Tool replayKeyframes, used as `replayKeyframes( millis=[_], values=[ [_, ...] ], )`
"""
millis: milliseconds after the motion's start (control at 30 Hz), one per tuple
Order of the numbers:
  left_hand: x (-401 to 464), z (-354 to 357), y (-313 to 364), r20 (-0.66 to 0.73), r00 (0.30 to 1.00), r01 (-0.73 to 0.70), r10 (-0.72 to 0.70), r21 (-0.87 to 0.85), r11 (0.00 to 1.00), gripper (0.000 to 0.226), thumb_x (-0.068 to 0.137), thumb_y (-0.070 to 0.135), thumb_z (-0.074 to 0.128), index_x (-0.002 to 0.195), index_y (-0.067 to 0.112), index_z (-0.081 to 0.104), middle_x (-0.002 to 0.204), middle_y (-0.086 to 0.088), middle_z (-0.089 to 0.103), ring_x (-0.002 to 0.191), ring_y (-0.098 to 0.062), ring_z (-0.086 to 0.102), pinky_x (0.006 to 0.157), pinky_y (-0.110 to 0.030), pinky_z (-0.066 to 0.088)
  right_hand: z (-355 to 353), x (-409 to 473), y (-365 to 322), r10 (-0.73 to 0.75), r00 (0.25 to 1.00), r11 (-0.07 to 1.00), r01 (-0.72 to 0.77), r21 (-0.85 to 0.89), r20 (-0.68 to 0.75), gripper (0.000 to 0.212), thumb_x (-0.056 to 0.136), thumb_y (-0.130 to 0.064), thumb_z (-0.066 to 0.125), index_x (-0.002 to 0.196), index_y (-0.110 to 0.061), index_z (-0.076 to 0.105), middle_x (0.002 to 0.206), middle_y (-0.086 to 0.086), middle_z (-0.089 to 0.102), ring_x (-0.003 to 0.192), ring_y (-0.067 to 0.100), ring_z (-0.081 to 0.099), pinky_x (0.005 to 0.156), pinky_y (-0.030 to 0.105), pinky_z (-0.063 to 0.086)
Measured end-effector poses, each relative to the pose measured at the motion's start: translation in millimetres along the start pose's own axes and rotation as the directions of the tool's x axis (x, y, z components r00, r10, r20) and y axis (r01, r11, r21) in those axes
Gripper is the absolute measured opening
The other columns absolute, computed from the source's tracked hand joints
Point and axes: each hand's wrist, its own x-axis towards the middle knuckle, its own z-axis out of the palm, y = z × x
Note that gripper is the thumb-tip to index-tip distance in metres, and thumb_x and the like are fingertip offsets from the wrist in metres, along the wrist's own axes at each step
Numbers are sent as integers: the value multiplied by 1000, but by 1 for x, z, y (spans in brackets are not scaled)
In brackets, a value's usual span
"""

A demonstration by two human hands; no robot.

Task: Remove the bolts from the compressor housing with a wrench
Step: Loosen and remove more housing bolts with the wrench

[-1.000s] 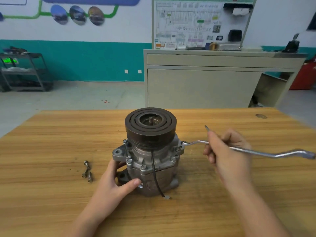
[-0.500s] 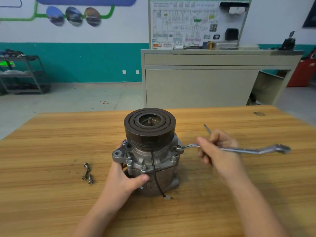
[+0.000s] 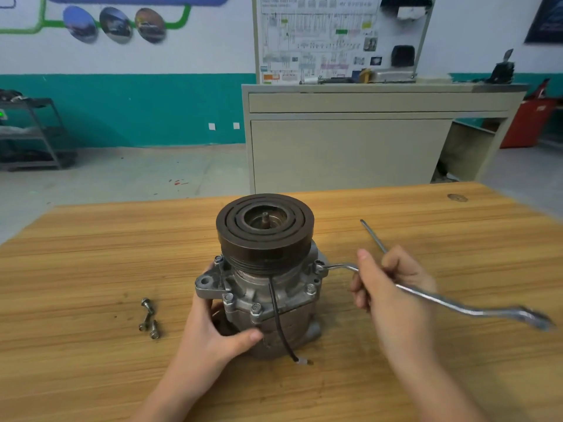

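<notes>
The grey compressor housing (image 3: 283, 303) stands upright on the wooden table (image 3: 91, 254), a dark pulley (image 3: 264, 229) on top. Several bolts (image 3: 256, 309) sit in its flange. My left hand (image 3: 213, 336) grips the housing's lower left side. My right hand (image 3: 393, 293) holds a long silver wrench (image 3: 457, 306), whose ring end sits on a bolt at the flange's right side (image 3: 319, 264). The handle points right and toward me. A thin metal rod (image 3: 373, 236) also sticks up from my right fist. Three removed bolts (image 3: 149, 318) lie on the table to the left.
A black wire (image 3: 278, 324) hangs down the housing's front to the tabletop. Beyond the table stands a beige cabinet (image 3: 350, 147) with a wiring board. A metal shelf (image 3: 27, 135) is at the far left, a red bin (image 3: 530, 123) at the far right.
The wrench handle has swung from pointing right to angling nearer me, with its ring end staying on the right-side bolt. My left hand keeps its hold on the housing.
</notes>
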Motion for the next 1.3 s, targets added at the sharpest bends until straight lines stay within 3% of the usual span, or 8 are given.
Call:
replayKeyframes(
  millis=[233,333,433,567,733,933,1133,1300],
  values=[
    [-2,-2,5,13,1000,20,-20,29,999,93,37,71,79,116,44,39,112,49,49,104,25,47,77,7,34,18,-22,-15,-280,929,874,352,-335,243,38,85,-13,62,56,-28,42,49,-6,44,43,5,42,40,8,33],
    [-3,-2,2,-3,1000,6,-6,30,1000,85,41,56,81,115,41,41,110,47,51,101,24,49,76,7,34,-2,1,-13,64,986,996,-54,-70,154,36,82,-18,69,53,-22,49,50,2,56,39,5,48,38,14,38],
    [-2,-1,1,-2,1000,9,-9,6,1000,85,42,54,81,116,39,42,109,45,54,100,22,51,75,6,36,-15,40,-9,349,883,890,-418,184,315,33,73,-8,65,50,-22,47,46,8,56,33,12,47,33,16,34],
    [-3,-2,1,-13,1000,19,-19,5,1000,83,43,57,82,116,53,42,113,42,54,104,19,51,77,4,37,-8,65,-7,356,826,769,-524,366,436,29,78,-9,62,53,-17,50,45,6,55,32,8,46,33,13,31],
    [-5,-3,1,-3,1000,29,-29,21,999,73,44,62,82,101,75,40,113,44,52,105,21,49,76,6,36,-15,53,-7,235,950,896,-294,332,205,43,87,-5,61,52,-21,44,43,3,54,32,9,45,33,14,31],
    [-6,0,2,-9,1000,15,-15,2,1000,75,49,54,80,115,53,44,115,40,55,107,16,52,79,3,37,0,12,-6,34,999,999,-33,-27,28,47,90,-3,60,49,-20,43,48,7,58,36,11,50,37,17,38],
    [-7,-1,2,-10,999,40,-40,0,999,78,50,57,79,118,48,43,117,38,54,109,15,51,80,2,38,9,-23,-4,-338,916,852,396,-343,218,36,85,-23,60,58,-22,36,53,-3,41,44,1,36,44,10,31],
    [-7,0,2,-23,999,44,-44,0,999,77,48,59,80,116,55,42,117,40,52,109,17,49,79,4,37,-11,21,0,241,951,942,-276,189,192,36,76,-5,65,50,-22,48,46,3,54,34,9,46,34,14,35]
  ],
)
